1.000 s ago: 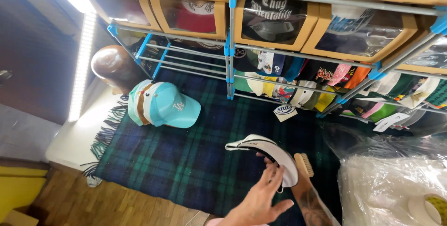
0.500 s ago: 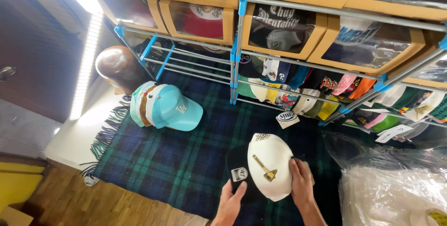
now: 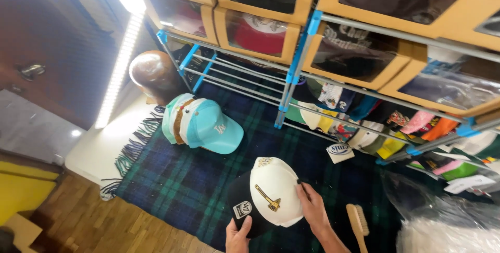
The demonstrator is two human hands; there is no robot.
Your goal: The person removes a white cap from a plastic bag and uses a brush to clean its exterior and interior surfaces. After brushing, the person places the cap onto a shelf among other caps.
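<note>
- White cap (image 3: 275, 193): the landmark for this legend. It has a white crown with a gold emblem on the front and a black brim (image 3: 242, 211) that carries a round sticker. I hold it in the air over the plaid blanket (image 3: 172, 180), crown facing up toward me.
- My left hand (image 3: 238, 237): below the cap, at the brim's near edge. The thumb lies on top of the brim beside the sticker; the other fingers are hidden under it, so the hand appears to pinch the brim, though I cannot tell how firmly.
- My right hand (image 3: 312, 207): to the right of the cap. The fingers (image 3: 302, 190) are spread and lie flat against the crown's side panel.
- Handling note: in my judgement the cap is best turned by the brim, with the right fingers only steadying the crown, so that the white fabric is neither dented nor smudged.
- Wooden brush (image 3: 358, 221): lies on the blanket just right of my right hand, bristles to one side.
- Stack of teal caps (image 3: 200, 125): rests on the blanket up and left of the white cap, well apart from it.
- Wire rack (image 3: 291, 83): stands beyond the white cap, with folded caps in a row on its lower shelf and clear-fronted boxes above.
</note>
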